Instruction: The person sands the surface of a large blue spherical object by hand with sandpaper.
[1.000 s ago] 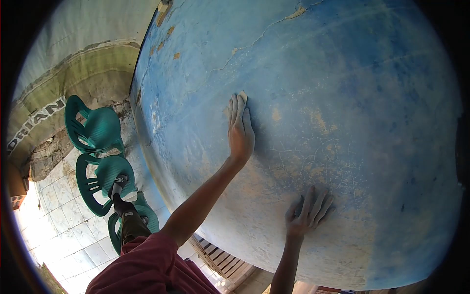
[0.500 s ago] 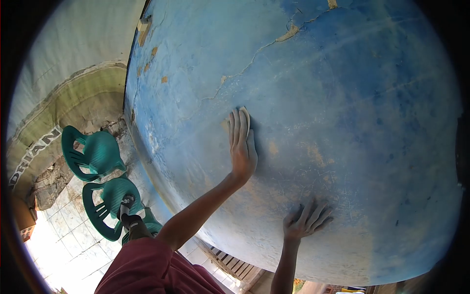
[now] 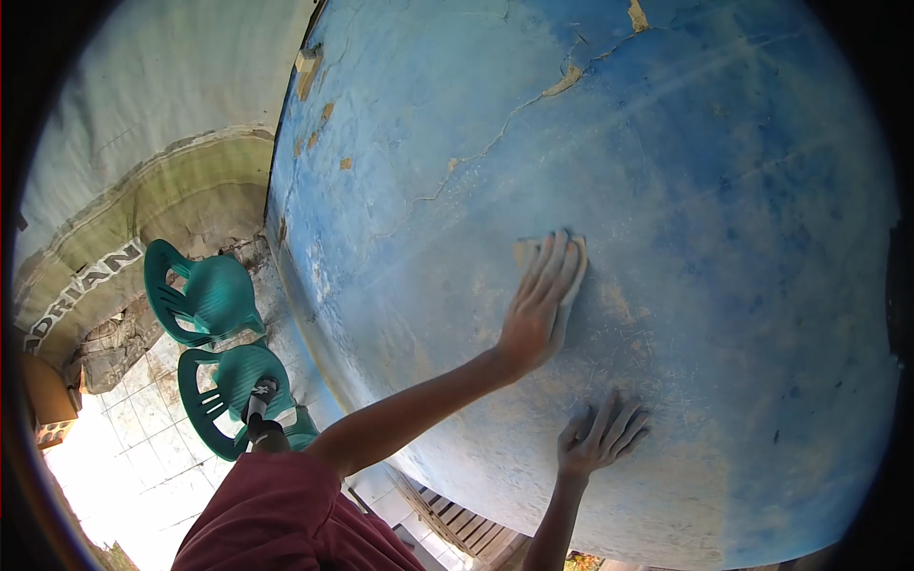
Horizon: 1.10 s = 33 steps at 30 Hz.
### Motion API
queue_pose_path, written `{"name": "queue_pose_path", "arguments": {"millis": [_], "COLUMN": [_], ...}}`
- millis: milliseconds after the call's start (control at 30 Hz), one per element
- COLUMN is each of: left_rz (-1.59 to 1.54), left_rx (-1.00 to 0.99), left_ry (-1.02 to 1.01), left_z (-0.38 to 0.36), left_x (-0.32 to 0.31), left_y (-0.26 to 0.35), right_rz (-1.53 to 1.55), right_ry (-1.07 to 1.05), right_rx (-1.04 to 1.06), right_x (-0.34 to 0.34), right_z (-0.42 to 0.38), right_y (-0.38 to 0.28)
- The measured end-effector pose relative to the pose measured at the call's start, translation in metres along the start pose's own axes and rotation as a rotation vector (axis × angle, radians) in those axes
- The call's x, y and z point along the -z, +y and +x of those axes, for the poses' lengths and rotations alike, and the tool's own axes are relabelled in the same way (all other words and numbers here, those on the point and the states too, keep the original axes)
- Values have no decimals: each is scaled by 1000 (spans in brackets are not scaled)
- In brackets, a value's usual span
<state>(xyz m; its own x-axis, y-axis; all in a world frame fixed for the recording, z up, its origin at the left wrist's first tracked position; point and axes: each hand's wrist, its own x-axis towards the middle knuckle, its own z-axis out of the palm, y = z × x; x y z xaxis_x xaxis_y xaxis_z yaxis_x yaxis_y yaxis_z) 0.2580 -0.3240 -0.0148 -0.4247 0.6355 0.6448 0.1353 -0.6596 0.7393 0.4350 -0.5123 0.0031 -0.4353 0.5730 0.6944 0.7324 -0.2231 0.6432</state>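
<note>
My left hand [image 3: 545, 303] presses flat against the blue wall [image 3: 457, 114], fingers close together over a folded beige sheet or pad [image 3: 523, 250]. The pad's edges show at both sides of the fingers; the rest of it is hidden beneath them. Lower in the view, my right hand [image 3: 598, 442] rests on the wall with its fingers spread and holds nothing. Scuffed, pale patches mark the wall around both hands. A long crack with chipped filler [image 3: 564, 82] runs above them.
Two green plastic chairs [image 3: 221, 293] stand at the left on a tiled floor [image 3: 143, 428]; part of another green piece shows beside them. My foot [image 3: 264, 388] is over the lower chair. A slatted wooden piece [image 3: 466, 526] lies at bottom centre. A lettered banner [image 3: 86, 285] hangs at far left.
My left hand has slid to the right and slightly down across the wall with the pad. My right hand remains in nearly the same place. The view has shifted slightly.
</note>
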Motion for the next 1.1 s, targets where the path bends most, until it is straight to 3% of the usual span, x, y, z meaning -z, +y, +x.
{"name": "queue_pose_path", "arguments": {"millis": [67,100,167,267,400,500,633,700,767,867,933,1033,1100], "left_rz": [-19,-13,-68,-17,-83,-47,-97,-113,-100,-66,-116,-91,-102], "left_rx": [-143,-149,247,410,54,-32,277,284,24,34,285,264,46], "left_ry": [-218,-209,104,272,-89,-46,179,164,-229,-69,75,160,31], "left_z": [-23,-7,51,80,-22,-20,32,-8,-63,-28,44,82,35], "left_x": [2,5,13,7,2,0,-13,-12,-7,-3,6,-4,-10], "left_y": [6,-2,-33,-56,24,16,15,34,45,15,2,-5,23], "right_rz": [6,10,24,30,43,48,84,74,48,83,74,57,41], "right_ry": [-1,10,6,31,79,64,67,89,79,83,83,93,112], "right_rx": [-2,-1,3,-21,-71,-91,-100,-103,-102,-98,-86,-101,-104], "right_x": [2,2,5,5,-1,-1,2,3,3,2,1,0,-1], "right_z": [3,4,7,12,30,38,42,44,46,42,39,40,44], "right_y": [0,2,8,3,-7,-3,-1,-5,-6,-2,2,-5,-9]}}
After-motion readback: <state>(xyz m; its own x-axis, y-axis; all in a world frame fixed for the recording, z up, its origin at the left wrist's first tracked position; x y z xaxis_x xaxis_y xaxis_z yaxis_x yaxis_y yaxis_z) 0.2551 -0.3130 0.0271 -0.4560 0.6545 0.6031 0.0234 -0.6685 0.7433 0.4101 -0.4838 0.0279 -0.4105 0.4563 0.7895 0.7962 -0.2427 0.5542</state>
